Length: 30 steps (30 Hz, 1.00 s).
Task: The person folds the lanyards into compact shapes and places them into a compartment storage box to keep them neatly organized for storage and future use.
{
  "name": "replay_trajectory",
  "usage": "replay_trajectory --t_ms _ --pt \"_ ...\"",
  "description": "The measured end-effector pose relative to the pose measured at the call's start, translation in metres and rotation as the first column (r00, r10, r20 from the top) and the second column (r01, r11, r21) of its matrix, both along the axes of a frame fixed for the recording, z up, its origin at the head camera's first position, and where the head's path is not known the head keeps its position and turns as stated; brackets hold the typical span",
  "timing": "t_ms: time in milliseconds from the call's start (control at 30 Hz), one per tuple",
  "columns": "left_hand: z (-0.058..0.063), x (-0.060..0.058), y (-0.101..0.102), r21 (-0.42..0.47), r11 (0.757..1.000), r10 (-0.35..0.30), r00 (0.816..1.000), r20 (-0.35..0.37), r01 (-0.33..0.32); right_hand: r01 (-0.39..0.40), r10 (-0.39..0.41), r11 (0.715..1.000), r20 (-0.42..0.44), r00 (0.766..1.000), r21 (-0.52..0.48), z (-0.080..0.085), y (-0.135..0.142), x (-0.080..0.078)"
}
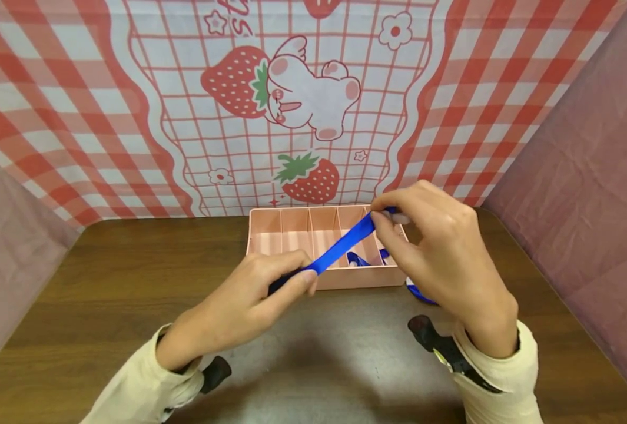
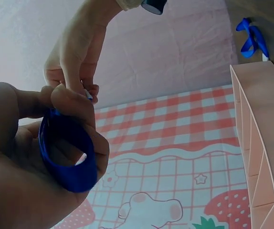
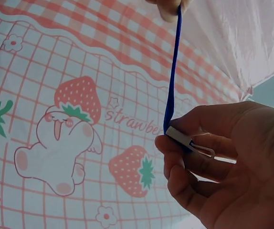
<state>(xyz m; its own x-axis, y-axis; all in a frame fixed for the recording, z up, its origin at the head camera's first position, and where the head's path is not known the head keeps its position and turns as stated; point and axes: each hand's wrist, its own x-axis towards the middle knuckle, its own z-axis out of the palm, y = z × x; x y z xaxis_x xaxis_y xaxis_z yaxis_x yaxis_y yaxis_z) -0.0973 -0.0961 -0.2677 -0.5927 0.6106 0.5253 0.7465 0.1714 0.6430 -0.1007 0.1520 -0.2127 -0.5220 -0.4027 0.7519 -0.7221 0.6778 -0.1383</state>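
A blue lanyard (image 1: 343, 244) is stretched between my two hands above a pink divided box. My left hand (image 1: 260, 291) pinches one part between thumb and fingers; the rest loops inside the palm, as the blue band (image 2: 72, 177) in the left wrist view shows. My right hand (image 1: 443, 244), higher and to the right, grips the other end. In the right wrist view a white clip (image 3: 179, 136) with a thin hook sits between the right thumb and fingers. The pink box (image 1: 358, 279) stands behind and below the hands, its right part partly hidden.
Blue lanyard pieces (image 1: 358, 259) lie in the box's right compartments. Another blue-and-white lanyard (image 1: 421, 294) lies on the wooden table (image 1: 149, 277) right of the box, partly behind my right hand. A checked strawberry cloth (image 1: 313, 100) hangs at the back.
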Motion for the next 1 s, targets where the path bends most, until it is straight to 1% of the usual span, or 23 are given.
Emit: replay_trajectory --t_ms 167,267,333,467,533,667,733,800,900,1000 --pt "-0.001 0.001 0.002 -0.019 0.998 -0.056 0.997 0.044 0.056 0.031 -0.03 0.999 0.017 0.999 -0.03 -0.003 0.001 -0.005" --pt "-0.001 0.002 0.002 -0.032 0.995 -0.093 0.991 0.099 0.096 0.054 -0.053 0.998 0.029 0.998 -0.026 -0.003 0.004 -0.008" --pt "0.0 0.002 0.001 -0.05 0.99 -0.126 0.98 0.153 0.135 0.061 -0.06 0.998 0.032 0.998 -0.021 -0.003 0.005 -0.01" --pt "0.002 0.003 -0.002 -0.091 0.971 -0.192 0.949 0.251 0.22 0.066 -0.066 0.998 0.033 0.997 -0.007 -0.002 0.007 -0.012" --pt "0.003 0.004 -0.003 -0.098 0.962 -0.222 0.938 0.267 0.256 0.075 -0.075 0.997 0.03 0.997 -0.003 -0.002 0.008 -0.013" --pt "0.005 0.005 -0.005 -0.095 0.953 -0.252 0.924 0.289 0.289 0.119 -0.119 0.993 0.024 0.993 -0.011 -0.001 0.014 -0.018" --pt "0.006 0.006 -0.007 -0.098 0.952 -0.25 0.923 0.294 0.289 0.145 -0.145 0.989 0.021 0.989 -0.018 -0.001 0.018 -0.021" --pt "0.006 0.006 -0.008 -0.109 0.954 -0.238 0.929 0.284 0.278 0.169 -0.169 0.985 0.021 0.985 -0.024 -0.001 0.022 -0.024" --pt "0.007 0.007 -0.01 -0.125 0.962 -0.209 0.949 0.236 0.243 0.19 -0.189 0.982 0.028 0.982 -0.022 -0.002 0.025 -0.027" --pt "0.008 0.007 -0.01 -0.118 0.972 -0.177 0.966 0.191 0.202 0.198 -0.197 0.98 0.04 0.98 -0.017 -0.003 0.026 -0.03"
